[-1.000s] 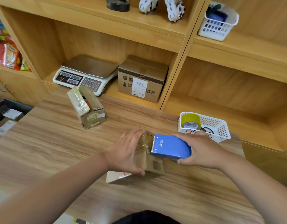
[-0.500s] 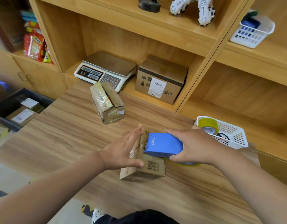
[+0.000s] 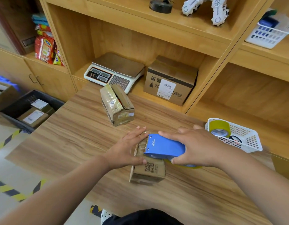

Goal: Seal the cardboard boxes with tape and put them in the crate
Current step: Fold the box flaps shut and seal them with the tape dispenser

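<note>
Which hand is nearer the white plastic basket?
Right. The right hand, gripping the blue tape dispenser, is beside the white plastic basket; the left hand is farther, on the cardboard box.

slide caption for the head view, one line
Right hand holds a blue tape dispenser on a box that the left hand steadies.

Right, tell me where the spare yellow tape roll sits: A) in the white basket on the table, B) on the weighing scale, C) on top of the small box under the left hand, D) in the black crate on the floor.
A: the yellow tape roll stands inside the white basket, against its left wall.
</note>
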